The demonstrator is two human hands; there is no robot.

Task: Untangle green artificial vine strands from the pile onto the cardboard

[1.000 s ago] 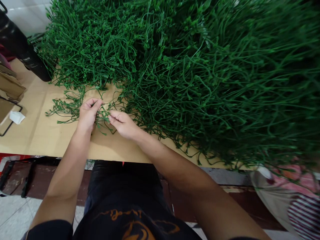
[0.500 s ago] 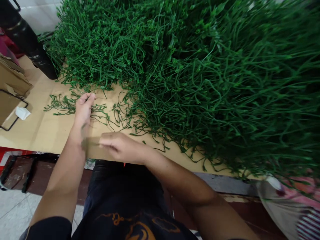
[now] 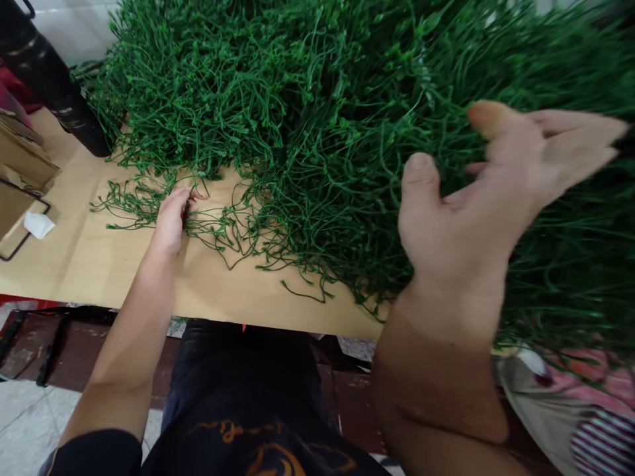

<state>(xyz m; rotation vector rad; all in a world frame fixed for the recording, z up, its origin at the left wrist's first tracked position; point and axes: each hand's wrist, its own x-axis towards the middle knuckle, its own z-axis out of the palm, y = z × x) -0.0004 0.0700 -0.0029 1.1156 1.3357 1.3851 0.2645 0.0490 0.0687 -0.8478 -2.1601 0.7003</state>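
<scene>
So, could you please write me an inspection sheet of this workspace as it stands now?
Surface: tan covering, faintly creased toward the left.
Job's things: large heap of green stems; loose stems in front of its left part.
Clutter: black bottle, cardboard box, small white item.
Hands: left hand among the loose stems, grip unclear; right hand open in front of the heap, contact unclear.
Cables: nothing seen.
Surroundings: white wall, pale floor, pink cloth.

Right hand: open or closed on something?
Open: the right hand has its thumb standing apart from the fingers, and no stems show in its grasp.
</scene>
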